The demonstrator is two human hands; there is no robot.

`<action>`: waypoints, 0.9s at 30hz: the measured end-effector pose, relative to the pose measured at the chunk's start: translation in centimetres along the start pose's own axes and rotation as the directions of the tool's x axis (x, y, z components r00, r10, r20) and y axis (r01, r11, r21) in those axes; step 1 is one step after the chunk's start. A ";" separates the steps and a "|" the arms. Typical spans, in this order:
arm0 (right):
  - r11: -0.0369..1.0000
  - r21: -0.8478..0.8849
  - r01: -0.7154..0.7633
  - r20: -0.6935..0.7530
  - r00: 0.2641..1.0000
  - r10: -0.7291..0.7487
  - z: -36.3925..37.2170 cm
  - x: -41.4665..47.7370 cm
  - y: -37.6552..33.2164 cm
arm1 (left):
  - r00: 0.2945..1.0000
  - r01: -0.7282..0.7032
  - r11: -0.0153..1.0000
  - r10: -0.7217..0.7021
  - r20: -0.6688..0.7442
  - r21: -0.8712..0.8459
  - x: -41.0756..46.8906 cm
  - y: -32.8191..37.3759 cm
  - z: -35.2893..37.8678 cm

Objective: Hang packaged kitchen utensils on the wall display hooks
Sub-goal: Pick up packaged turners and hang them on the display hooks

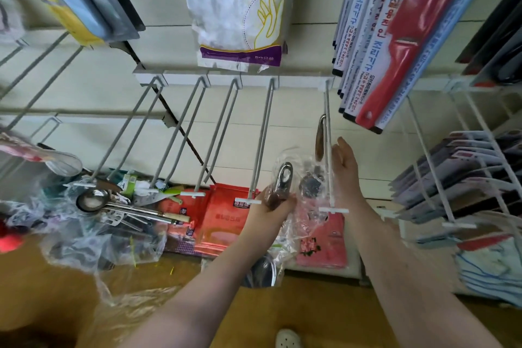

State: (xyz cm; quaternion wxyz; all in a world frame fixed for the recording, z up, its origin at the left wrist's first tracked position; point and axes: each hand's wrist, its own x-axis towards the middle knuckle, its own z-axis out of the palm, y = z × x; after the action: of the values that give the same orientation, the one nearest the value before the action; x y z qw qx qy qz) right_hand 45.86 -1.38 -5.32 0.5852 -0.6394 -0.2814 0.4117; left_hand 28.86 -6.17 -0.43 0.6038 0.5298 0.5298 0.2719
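My left hand (271,207) grips a steel utensil in a clear plastic bag (281,183) by its handle, the hanging hole pointing up. It sits between two white wire display hooks (261,144). On the right one (327,147), a packaged utensil (320,138) hangs far back near the wall. My right hand (346,167) is beside that hook with fingers spread, touching or nearly touching the wire, holding nothing. The lower part of the held utensil (264,271) hangs below my left wrist inside the bag.
Several bare hooks (180,135) jut out to the left. A pile of bagged ladles (113,206) and red packets (223,215) lies on the floor below. A glove pack (240,8) and red knife cards (395,51) hang above; more packaged goods (466,178) hang right.
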 end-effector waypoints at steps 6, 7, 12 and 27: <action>0.997 0.061 0.045 -0.091 0.995 -0.039 -2.5 -8.0 -0.9 | 0.998 -0.049 0.999 0.048 0.051 0.022 -3.4 -0.2 -0.2; 0.997 0.053 0.053 -0.084 0.995 -0.048 -2.7 -9.5 -1.6 | 0.998 -0.046 0.999 0.045 0.046 0.020 -4.0 -0.1 -0.3; 0.992 0.026 0.123 -0.112 0.987 -0.120 -3.2 -15.3 -4.8 | 0.996 -0.046 0.999 0.044 0.074 0.019 -7.6 0.1 -1.3; 0.950 -0.204 0.235 0.162 0.966 -0.204 -0.6 -24.5 -8.4 | 0.981 -0.080 0.996 0.086 0.174 -0.039 -12.7 1.2 -1.6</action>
State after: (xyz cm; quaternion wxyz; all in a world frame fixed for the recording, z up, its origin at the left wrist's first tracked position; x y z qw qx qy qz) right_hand 35.05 -21.04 7.69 0.5314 -0.6352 -0.4350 0.3535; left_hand 23.91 -16.59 5.39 0.6446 0.5637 0.4478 0.2575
